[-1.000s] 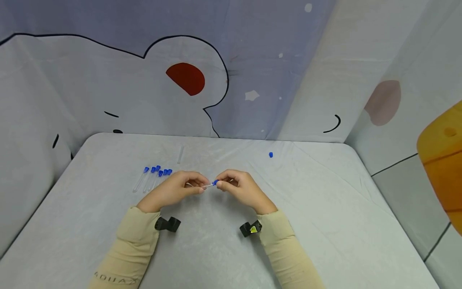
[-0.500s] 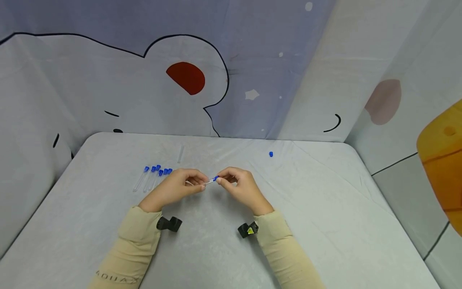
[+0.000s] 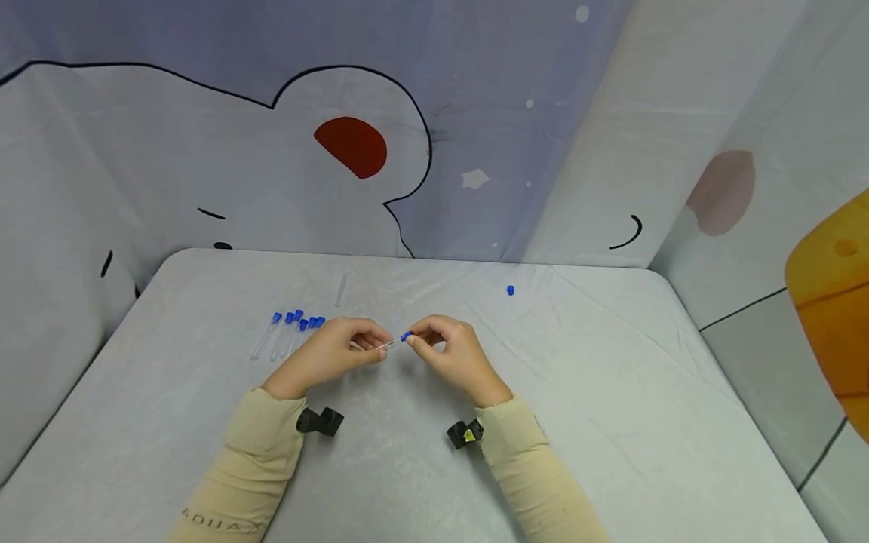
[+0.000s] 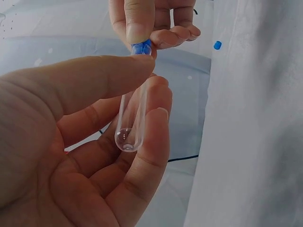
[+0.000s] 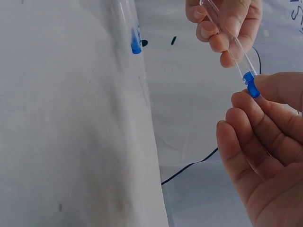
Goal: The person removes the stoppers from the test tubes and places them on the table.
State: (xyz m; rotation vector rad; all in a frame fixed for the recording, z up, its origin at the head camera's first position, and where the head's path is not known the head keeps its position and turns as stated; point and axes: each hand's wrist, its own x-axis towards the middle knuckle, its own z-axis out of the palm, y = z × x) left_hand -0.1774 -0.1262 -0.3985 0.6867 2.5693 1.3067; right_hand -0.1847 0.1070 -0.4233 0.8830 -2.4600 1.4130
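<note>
My left hand [image 3: 333, 353] pinches a clear test tube [image 4: 129, 135] between thumb and fingers, its rounded end showing below the thumb in the left wrist view. Between the thumb and fingertips of my right hand [image 3: 456, 354] is a blue cap [image 5: 252, 86], held at the tube's mouth. In the right wrist view the cap's narrower part touches or enters the mouth; how deep it sits I cannot tell. Both hands are raised over the table, close together. Left of them lie several blue-capped test tubes [image 3: 274, 332] in a cluster.
One uncapped clear tube [image 3: 341, 289] lies beyond my left hand, toward the table's back edge. A loose blue cap [image 3: 511, 290] lies at the back right of the white-covered table [image 3: 611, 392]. Printed fabric walls [image 3: 475, 113] enclose the back and sides.
My right hand has risen slightly with the cap, and the tube's mouth end has tilted up a little. The left hand has barely moved. The things on the table lie as before.
</note>
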